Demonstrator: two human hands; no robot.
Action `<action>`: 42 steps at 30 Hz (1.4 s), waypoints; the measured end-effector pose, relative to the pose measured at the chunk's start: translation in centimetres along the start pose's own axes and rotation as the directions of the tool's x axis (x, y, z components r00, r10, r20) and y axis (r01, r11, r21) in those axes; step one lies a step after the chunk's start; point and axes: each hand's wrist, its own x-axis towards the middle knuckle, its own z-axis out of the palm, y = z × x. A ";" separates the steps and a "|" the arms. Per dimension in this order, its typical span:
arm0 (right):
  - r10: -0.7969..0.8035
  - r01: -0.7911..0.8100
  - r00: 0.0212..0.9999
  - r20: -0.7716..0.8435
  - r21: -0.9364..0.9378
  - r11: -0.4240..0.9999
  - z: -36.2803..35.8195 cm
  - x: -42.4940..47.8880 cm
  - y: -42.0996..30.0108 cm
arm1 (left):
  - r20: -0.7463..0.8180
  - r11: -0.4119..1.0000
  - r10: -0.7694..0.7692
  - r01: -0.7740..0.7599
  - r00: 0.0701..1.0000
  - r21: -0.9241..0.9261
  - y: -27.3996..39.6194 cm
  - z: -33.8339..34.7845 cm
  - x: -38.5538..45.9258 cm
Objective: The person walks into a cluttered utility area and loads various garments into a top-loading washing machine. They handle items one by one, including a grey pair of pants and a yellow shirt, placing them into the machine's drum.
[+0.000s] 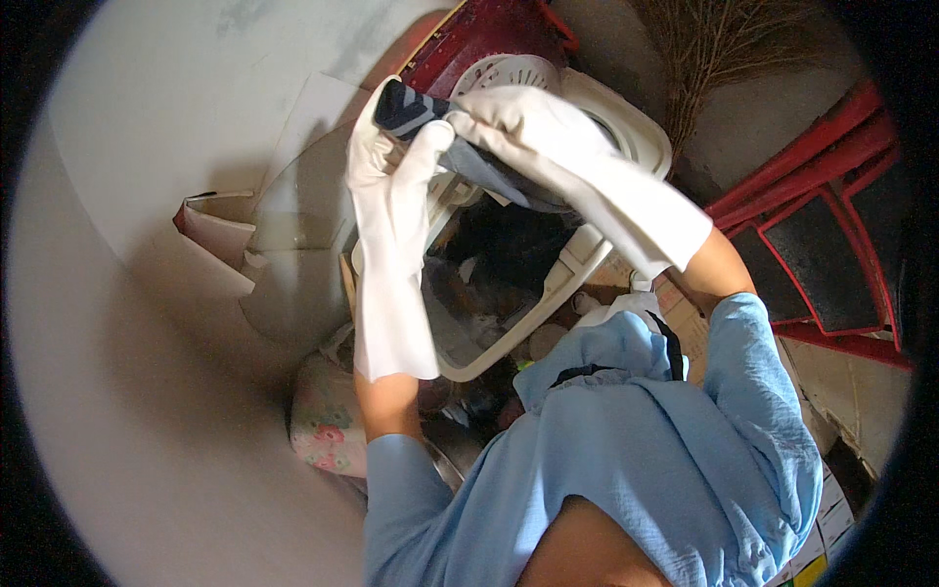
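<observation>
In a white rubber glove, my left hand [396,158] grips the end of a black and grey knitted garment [411,110], which looks like a sock. The white-gloved right hand [528,128] pinches the same fabric close to the left thumb, and a grey length hangs below. Both hands are above a white plastic appliance that looks like a washing machine [587,253]. Its opening holds dark contents [506,235] too shadowed to make out. A round white perforated plastic piece [506,72] shows behind the right hand, partly hidden by it.
A pale wall [147,352] runs along the left, with a pink and white holder [220,231] on it. Dark red furniture or a container [491,37] stands behind. A twig broom [682,73] and red-framed folded items [829,249] are at right. Floral fabric [330,436] lies low left.
</observation>
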 end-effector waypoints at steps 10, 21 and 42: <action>0.257 -0.325 0.946 0.198 0.582 0.745 -3.9 5.8 1.0 | -0.007 0.992 -0.035 0.035 0.999 0.121 3.4 -3.5 1.4; 0.257 -0.320 0.944 0.207 0.393 0.862 2.2 -1.2 8.7 | -0.096 0.846 0.102 -0.036 0.990 0.532 4.9 -2.9 5.6; 0.325 -0.302 0.936 0.136 0.784 0.543 -0.1 -0.1 12.4 | -0.340 0.935 0.311 -0.221 0.888 0.278 4.6 -4.8 10.4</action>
